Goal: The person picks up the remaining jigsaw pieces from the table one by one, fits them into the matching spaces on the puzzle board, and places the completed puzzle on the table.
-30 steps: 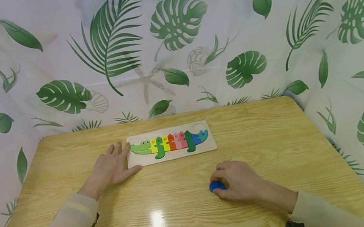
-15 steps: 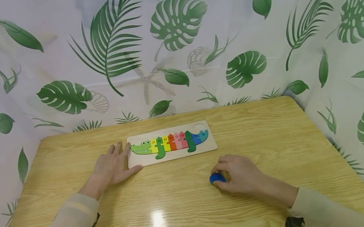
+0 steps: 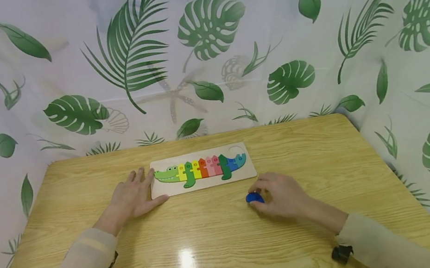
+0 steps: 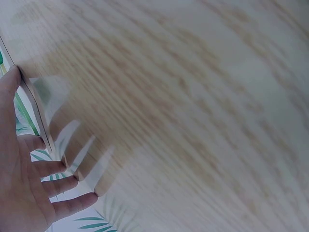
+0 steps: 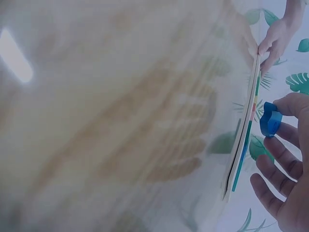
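A pale wooden puzzle board (image 3: 206,185) lies toward the back of the table, bearing a colourful crocodile made of interlocking pieces (image 3: 202,168). At the tail's upper right a curved outline shows bare wood. My left hand (image 3: 132,198) rests at the board's left end, fingers spread and thumb along the near corner; the left wrist view shows the thumb touching the board's edge. Between thumb and index finger my right hand (image 3: 281,196) pinches a blue puzzle piece (image 5: 271,119), held in front of the board's near right corner and apart from it. The remaining right fingers are loosely bent.
The wood-grain table (image 3: 216,246) reflects a bright light streak near its front. A white leaf-patterned cloth (image 3: 207,83) hangs behind the table and along both sides.
My right hand has moved away from me toward the board, carrying the blue puzzle piece. The left hand and the board have stayed in place.
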A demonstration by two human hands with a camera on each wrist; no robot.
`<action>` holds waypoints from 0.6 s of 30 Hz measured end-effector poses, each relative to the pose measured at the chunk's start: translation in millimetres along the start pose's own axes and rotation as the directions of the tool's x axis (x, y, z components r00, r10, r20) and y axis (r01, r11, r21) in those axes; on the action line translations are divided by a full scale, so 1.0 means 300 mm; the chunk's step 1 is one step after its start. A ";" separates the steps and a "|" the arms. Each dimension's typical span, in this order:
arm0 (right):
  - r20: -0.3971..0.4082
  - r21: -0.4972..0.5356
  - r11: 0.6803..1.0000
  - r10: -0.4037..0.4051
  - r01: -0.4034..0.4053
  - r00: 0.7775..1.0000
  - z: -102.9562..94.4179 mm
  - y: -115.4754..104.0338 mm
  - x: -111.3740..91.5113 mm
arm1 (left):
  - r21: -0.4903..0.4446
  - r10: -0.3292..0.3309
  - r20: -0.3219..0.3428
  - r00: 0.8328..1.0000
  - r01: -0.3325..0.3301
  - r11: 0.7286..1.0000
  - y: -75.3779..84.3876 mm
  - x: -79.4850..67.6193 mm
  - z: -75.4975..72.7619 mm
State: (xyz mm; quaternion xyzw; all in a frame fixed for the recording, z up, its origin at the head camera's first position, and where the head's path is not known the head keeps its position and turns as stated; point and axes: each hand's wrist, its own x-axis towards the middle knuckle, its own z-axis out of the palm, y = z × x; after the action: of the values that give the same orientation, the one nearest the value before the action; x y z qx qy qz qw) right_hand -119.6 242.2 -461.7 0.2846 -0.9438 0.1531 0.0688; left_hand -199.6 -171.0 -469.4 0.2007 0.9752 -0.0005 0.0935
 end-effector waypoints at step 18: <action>-0.015 0.075 0.992 0.101 -0.100 0.995 -0.010 0.036 0.075 | 0.005 0.004 0.002 1.000 -0.004 1.000 0.000 -0.002 -0.004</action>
State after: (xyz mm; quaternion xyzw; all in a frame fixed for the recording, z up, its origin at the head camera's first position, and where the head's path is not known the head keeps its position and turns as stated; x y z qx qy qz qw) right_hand -144.0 240.1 -456.8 0.2376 -0.9499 0.1942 0.0592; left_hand -199.3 -171.1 -468.2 0.2028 0.9747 -0.0031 0.0941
